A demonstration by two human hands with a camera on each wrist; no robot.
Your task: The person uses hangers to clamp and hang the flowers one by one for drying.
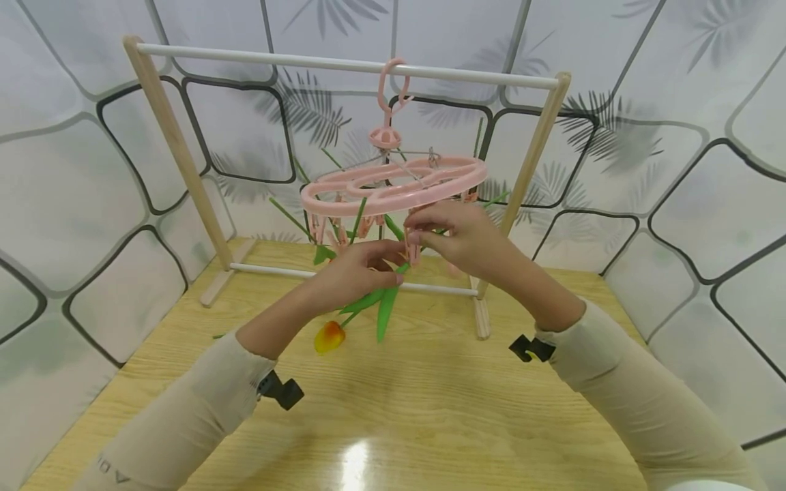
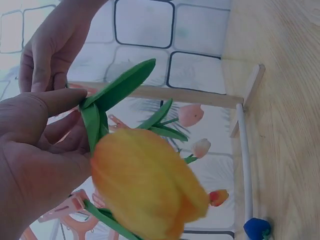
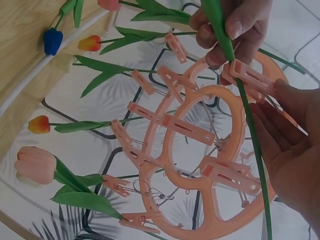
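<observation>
My left hand [image 1: 353, 273] pinches a yellow-orange artificial tulip [image 1: 329, 337] by its stem, just by the green leaves [image 2: 122, 85]. The bloom [image 2: 150, 182] hangs downward, away from the fingers. My right hand [image 1: 463, 235] holds a pink clothespin [image 3: 255, 80] between thumb and fingers, under the rim of a round pink drying hanger [image 1: 399, 198]. In the right wrist view the tulip's green stem [image 3: 254, 145] passes right at the clothespin's tip. Several other clothespins hang around the ring, some gripping tulips such as a pink one [image 3: 36, 165].
The hanger's hook [image 1: 393, 85] hangs from the white top bar [image 1: 276, 59] of a wooden-legged rack [image 1: 178, 150]. A lower white bar [image 1: 270, 270] runs close above the wooden table [image 1: 430, 409]. A blue tulip [image 3: 53, 41] hangs near that bar. Patterned cloth [image 1: 675, 225] surrounds the table.
</observation>
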